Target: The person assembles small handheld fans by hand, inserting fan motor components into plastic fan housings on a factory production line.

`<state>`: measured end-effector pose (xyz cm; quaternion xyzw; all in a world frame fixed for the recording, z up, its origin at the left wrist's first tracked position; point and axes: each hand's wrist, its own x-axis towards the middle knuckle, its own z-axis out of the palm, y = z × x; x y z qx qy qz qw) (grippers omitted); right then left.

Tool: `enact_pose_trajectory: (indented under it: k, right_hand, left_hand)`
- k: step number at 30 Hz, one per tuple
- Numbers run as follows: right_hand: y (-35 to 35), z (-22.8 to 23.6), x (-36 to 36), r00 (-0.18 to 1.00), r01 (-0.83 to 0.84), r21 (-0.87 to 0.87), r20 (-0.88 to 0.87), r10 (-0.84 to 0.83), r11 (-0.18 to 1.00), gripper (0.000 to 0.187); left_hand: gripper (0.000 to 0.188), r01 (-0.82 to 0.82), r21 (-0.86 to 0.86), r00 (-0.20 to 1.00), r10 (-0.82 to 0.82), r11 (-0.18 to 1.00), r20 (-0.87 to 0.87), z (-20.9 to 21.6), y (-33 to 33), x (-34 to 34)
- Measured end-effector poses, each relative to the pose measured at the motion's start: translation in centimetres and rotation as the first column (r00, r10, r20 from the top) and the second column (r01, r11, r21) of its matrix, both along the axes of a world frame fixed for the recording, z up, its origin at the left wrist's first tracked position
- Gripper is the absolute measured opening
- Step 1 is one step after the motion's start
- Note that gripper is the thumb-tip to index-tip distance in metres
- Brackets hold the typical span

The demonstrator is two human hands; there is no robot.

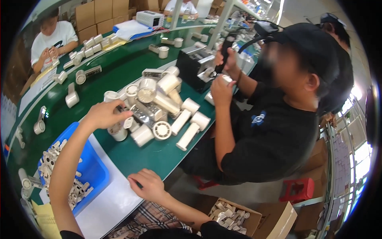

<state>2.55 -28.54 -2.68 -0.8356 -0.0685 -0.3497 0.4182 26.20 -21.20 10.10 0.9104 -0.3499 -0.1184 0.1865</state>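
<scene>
My left hand (104, 115) reaches over the blue bin to the near left side of a pile of white plastic housings (159, 89). Its fingers and thumb are closed around a white round-headed housing (118, 132), partly hidden under the hand. Many housings in the pile have a cylindrical head and a handle; some show dark inner parts, and one shows a round slotted end (162, 130). Close to the table's front edge, my right hand (148, 185) is loosely curled with the thumb apart, and nothing shows in it.
A blue bin (104, 175) of small white parts stands at left on a white sheet (107, 203). To my right a person (270, 119) in black works by a black machine (191, 67). Below lie a carton of white parts (254, 217) and a red stool (296, 189).
</scene>
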Motion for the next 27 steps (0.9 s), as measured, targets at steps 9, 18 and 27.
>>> enact_pose_trajectory:
  k: [9, 18, 27]
  right_hand:
    - [0.4, -2.1, 0.3, 0.988, -0.154, -0.017, -0.028, 0.153, 0.988, 0.004]
    - [-3.6, 3.0, 3.7, 0.856, -0.368, 0.461, -0.172, 0.488, 0.808, 0.01]
    - [7.2, 6.1, 14.3, 0.758, -0.634, -0.212, -0.363, 0.542, 0.744, 0.022]
  left_hand:
    - [0.03, -0.107, -0.424, 0.969, 0.191, 0.899, 0.16, 1.2, 4.7, -4.7]
    - [0.045, 0.003, -0.278, 0.998, 0.013, 0.961, 0.058, 2.7, 18.7, -19.5]
    - [0.049, -0.224, -0.121, 0.949, 0.189, 0.967, -0.252, -4.3, 25.6, -27.8]
